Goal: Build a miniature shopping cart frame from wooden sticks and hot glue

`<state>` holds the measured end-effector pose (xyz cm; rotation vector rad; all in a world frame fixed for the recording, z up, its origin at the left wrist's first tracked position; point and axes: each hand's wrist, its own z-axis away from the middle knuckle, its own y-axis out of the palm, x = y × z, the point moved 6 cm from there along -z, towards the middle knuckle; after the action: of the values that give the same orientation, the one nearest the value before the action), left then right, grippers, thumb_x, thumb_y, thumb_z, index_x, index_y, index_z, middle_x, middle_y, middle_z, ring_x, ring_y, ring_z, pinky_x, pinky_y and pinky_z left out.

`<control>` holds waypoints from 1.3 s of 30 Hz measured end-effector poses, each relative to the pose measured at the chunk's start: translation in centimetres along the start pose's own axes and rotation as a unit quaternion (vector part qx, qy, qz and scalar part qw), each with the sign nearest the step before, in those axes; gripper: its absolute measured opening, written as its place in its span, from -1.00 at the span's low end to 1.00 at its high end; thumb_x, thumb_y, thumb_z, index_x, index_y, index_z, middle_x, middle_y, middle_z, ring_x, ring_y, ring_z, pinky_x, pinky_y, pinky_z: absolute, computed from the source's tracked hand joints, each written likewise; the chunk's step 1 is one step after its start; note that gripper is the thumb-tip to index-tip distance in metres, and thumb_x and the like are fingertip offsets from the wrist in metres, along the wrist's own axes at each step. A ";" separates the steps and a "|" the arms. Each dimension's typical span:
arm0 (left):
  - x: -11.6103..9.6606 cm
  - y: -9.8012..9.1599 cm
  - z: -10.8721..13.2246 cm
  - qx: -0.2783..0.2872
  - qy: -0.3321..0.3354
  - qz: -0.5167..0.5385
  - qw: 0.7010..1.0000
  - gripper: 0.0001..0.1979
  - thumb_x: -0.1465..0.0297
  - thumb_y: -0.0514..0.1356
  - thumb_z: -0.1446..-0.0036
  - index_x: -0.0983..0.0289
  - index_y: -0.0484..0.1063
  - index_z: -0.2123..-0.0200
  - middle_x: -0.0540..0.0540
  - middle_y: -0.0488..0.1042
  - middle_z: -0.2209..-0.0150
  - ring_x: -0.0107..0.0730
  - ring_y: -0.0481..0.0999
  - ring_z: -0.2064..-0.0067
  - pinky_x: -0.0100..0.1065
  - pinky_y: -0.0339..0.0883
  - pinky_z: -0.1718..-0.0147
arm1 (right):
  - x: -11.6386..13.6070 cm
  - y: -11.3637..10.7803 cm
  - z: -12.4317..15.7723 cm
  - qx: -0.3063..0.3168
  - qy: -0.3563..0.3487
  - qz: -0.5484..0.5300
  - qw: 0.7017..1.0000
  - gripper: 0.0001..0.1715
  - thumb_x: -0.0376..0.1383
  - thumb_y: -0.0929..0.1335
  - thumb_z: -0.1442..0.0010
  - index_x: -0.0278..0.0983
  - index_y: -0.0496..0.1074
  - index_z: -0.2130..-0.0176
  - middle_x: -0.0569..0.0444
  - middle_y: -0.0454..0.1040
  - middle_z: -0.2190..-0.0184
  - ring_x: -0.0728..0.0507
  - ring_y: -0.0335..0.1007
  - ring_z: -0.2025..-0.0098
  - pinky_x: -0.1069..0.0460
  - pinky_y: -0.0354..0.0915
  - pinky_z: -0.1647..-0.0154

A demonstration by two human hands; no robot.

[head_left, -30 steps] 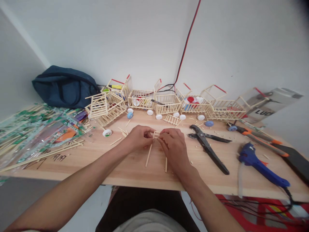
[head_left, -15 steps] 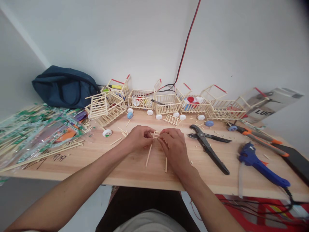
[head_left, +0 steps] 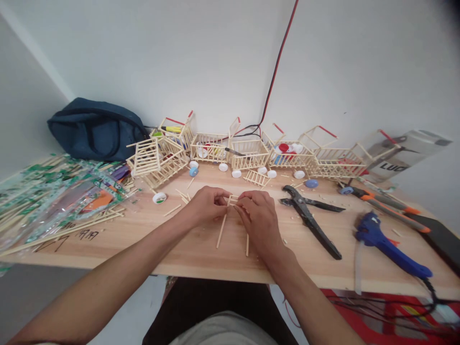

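L hand & R hand both pinch the top of a small stick frame. It's b/w them, long sticks pointing back at the person. Nothing's moved vs. a sec ago: same grip, same spot, so prob. a steady hold. Pliers & glue gun lie R of the hands; stick carts stand past them.
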<state>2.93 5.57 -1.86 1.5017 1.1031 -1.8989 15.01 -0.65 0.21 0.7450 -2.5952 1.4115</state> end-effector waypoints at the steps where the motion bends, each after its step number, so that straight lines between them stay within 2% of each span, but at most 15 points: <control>1: 0.0 0.0 0.0 0.000 0.002 -0.002 1.000 -0.58 0.51 0.20 0.15 0.45 0.51 0.13 -0.08 0.38 0.62 -0.57 0.27 0.62 -0.51 0.13 0.59 | 0.0 0.0 0.0 -0.002 0.000 -0.002 1.000 -0.92 -0.33 0.34 -0.22 -0.25 0.45 0.31 0.03 0.47 0.23 -0.16 0.24 0.14 -0.07 0.15 0.13; 27: 0.1 0.1 0.0 0.010 0.000 0.010 1.000 -0.60 0.50 0.21 0.12 0.43 0.52 0.12 -0.08 0.36 0.63 -0.60 0.25 0.64 -0.51 0.11 0.60 | -0.1 0.0 0.0 -0.004 0.002 -0.001 1.000 -0.94 -0.33 0.35 -0.21 -0.25 0.45 0.32 0.03 0.47 0.23 -0.17 0.24 0.14 -0.08 0.15 0.12; 33: 0.1 0.0 0.1 0.005 -0.019 0.036 0.999 -0.54 0.48 0.24 0.10 0.47 0.46 0.05 -0.06 0.39 0.57 -0.61 0.27 0.63 -0.51 0.13 0.59 | -0.1 0.0 0.0 -0.009 0.004 -0.007 1.000 -0.94 -0.34 0.34 -0.21 -0.24 0.43 0.33 0.04 0.47 0.25 -0.16 0.24 0.16 -0.07 0.14 0.14; 39: 0.0 -0.1 0.1 0.012 -0.008 0.015 1.000 -0.52 0.42 0.25 0.06 0.46 0.45 0.01 -0.08 0.34 0.56 -0.62 0.25 0.61 -0.50 0.11 0.59 | -0.1 0.0 0.0 -0.005 0.012 -0.007 1.000 -0.94 -0.33 0.34 -0.21 -0.25 0.43 0.33 0.04 0.46 0.23 -0.15 0.24 0.14 -0.06 0.14 0.12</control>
<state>2.80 5.51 -1.83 1.5046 1.0494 -1.9074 15.10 -0.63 0.19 0.7396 -2.5724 1.3927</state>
